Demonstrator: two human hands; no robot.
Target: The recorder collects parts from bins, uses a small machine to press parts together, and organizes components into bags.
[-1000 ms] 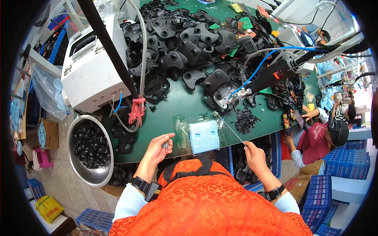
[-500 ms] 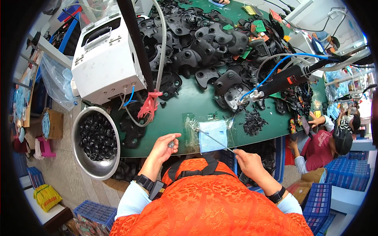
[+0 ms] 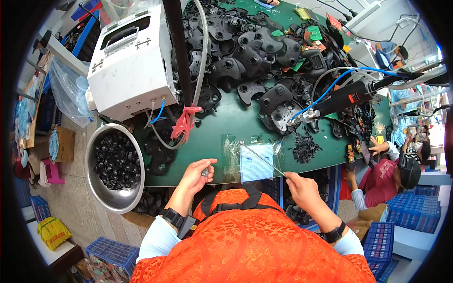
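While pinched in the right hand (image 3: 302, 188), thin rod (image 3: 262, 158) slanting up-left over blue pad (image 3: 256, 162); left hand (image 3: 198, 173) cupping small parts (image 3: 205, 172).

Small parts (image 3: 205, 172) in left hand (image 3: 196, 175) too small to identify.

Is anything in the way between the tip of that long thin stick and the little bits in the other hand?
Nothing visible: only bare green table lies between the rod tip and the left hand.
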